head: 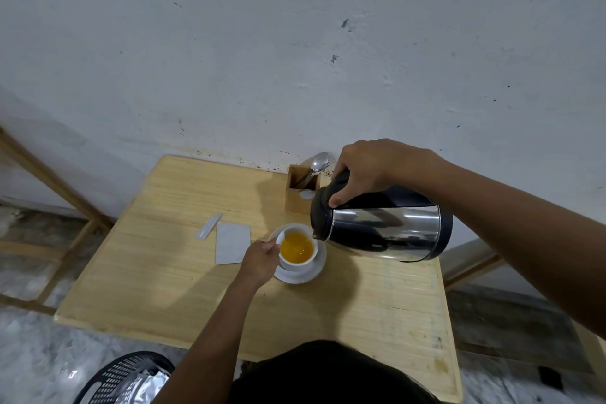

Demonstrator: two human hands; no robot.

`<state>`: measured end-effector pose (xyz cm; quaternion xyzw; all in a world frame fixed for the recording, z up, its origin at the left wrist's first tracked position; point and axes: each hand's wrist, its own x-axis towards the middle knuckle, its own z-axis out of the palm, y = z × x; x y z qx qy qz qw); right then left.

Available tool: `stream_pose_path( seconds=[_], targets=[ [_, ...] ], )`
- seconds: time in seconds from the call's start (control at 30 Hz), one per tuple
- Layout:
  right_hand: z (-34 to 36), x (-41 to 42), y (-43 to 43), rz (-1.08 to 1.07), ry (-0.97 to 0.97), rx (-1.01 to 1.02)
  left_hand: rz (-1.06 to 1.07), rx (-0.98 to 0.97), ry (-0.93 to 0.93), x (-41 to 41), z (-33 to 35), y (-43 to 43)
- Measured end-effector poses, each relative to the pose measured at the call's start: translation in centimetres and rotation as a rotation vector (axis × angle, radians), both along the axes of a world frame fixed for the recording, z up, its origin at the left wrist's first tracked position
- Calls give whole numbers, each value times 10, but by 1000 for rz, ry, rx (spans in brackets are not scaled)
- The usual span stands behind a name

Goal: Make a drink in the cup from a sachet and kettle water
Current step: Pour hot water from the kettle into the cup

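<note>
A white cup [306,264] stands on a white saucer [316,274] near the middle of the wooden table [183,289]; orange liquid fills it. My left hand [260,261] grips the cup at its left side, where the handle is hidden. My right hand [367,170] holds the black handle of a steel kettle [387,228], tipped on its side with the spout just over the cup's right rim. An opened silver sachet [232,247] and its torn-off strip [209,226] lie flat to the left of the cup.
A small wooden holder [296,200] with a spoon [319,161] stands at the table's back edge against the wall, just behind the kettle. A black mesh bin [121,377] with foil wrappers sits on the floor at lower left. Wooden frames stand on both sides.
</note>
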<state>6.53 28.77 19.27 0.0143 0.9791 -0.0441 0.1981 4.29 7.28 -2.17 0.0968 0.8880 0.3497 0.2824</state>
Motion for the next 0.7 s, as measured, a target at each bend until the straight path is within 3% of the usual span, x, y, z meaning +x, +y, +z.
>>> stream_pose_path(
  seconds=[0.23,0.7],
  targets=[
    [-10,31,35,-131,135,-103,23,79,-4,1,-4,-3],
    [-77,154,136,-798,967,-742,247,167,84,14,-14,12]
  ],
)
